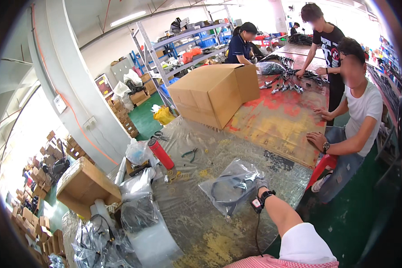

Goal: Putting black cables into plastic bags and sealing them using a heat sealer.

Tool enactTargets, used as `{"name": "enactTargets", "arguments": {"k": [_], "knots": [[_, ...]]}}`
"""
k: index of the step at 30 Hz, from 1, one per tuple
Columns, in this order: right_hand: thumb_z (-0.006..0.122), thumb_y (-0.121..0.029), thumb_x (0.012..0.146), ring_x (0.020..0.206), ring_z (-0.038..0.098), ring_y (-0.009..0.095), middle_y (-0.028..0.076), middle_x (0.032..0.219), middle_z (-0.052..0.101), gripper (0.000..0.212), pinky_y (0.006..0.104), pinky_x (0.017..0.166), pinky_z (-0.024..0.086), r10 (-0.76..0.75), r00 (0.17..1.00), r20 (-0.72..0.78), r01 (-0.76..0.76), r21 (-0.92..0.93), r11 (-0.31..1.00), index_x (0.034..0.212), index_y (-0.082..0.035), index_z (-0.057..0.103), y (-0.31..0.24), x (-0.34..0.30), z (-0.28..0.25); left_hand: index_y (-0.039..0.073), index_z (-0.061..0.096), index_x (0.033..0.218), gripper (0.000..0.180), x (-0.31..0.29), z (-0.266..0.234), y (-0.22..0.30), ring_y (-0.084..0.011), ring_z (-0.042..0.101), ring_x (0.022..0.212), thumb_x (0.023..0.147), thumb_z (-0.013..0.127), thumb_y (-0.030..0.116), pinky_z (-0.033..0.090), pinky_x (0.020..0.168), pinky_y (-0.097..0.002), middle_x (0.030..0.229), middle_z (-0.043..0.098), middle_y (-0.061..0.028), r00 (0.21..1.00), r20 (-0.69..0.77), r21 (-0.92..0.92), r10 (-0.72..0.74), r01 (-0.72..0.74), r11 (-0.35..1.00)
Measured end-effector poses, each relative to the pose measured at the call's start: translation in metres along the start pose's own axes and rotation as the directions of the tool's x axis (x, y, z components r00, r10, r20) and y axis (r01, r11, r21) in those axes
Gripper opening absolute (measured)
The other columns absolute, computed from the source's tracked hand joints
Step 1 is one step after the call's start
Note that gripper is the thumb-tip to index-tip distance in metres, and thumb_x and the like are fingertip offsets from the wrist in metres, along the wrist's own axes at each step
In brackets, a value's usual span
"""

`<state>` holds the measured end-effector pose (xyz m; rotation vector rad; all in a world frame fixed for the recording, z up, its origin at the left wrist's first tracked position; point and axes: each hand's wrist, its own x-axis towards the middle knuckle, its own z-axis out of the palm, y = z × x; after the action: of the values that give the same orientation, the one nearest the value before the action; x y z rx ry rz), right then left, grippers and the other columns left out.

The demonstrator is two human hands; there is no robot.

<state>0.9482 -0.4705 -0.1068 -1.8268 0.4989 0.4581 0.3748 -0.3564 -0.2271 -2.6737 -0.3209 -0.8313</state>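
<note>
My right hand [262, 184], in a grey glove with a black strap and a small device at the wrist, is at the right edge of a clear plastic bag [243, 172]. Its fingers look closed on the bag's edge, though they show only small. Inside the bag lies a coiled black cable [214, 190]. The bag rests flat on the plastic-covered table [201, 236]. My left hand is out of view.
Pliers [190, 154], a red cylinder [161, 153] and yellow rubber bands [173, 177] lie beyond the bag. Bagged cables [102, 241] and an open carton [87, 183] are at left. A large carton [210, 96] stands ahead; a seated person [364, 105] is at right.
</note>
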Motion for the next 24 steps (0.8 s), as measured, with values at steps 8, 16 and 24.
{"name": "enactTargets", "arguments": {"k": [8,16,24], "knots": [[0.056,-0.049,0.083,0.089,0.054,0.024,0.010,0.104,0.059,0.056,0.0384,0.078,0.044,-0.061,0.993,0.097,-0.001,0.543,0.840,0.119,-0.007,0.051,0.044,0.061,-0.012,0.003,0.044,0.115,0.044,0.060,-0.053,0.035,-0.0543,0.051,0.089,0.078,0.048,0.027,0.046,0.072,-0.0619,0.112,0.051,-0.0304,0.779,0.394,-0.220,-0.487,0.594,0.774],[0.054,-0.046,0.085,0.083,0.052,0.021,0.005,0.097,0.059,0.042,0.0349,0.076,0.043,-0.053,0.977,0.208,-0.079,0.576,0.814,0.105,-0.010,0.060,0.027,0.004,-0.029,0.003,0.045,0.122,0.049,0.016,-0.041,0.012,-0.0468,0.051,0.098,0.080,0.047,0.028,0.047,0.081,-0.0530,0.117,0.048,-0.0302,0.959,0.280,-0.021,0.052,-0.048,0.999],[0.052,-0.044,0.086,0.078,0.055,0.023,0.001,0.086,0.061,0.033,0.0354,0.074,0.045,0.053,0.978,0.201,-0.176,0.665,0.725,0.088,-0.013,0.062,0.054,0.057,-0.004,0.003,0.045,0.123,0.051,0.041,-0.052,0.031,-0.0449,0.051,0.099,0.079,0.048,0.029,0.046,0.083,-0.0508,0.117,0.048,-0.0296,0.920,0.251,-0.023,-0.302,0.317,0.948]]}}
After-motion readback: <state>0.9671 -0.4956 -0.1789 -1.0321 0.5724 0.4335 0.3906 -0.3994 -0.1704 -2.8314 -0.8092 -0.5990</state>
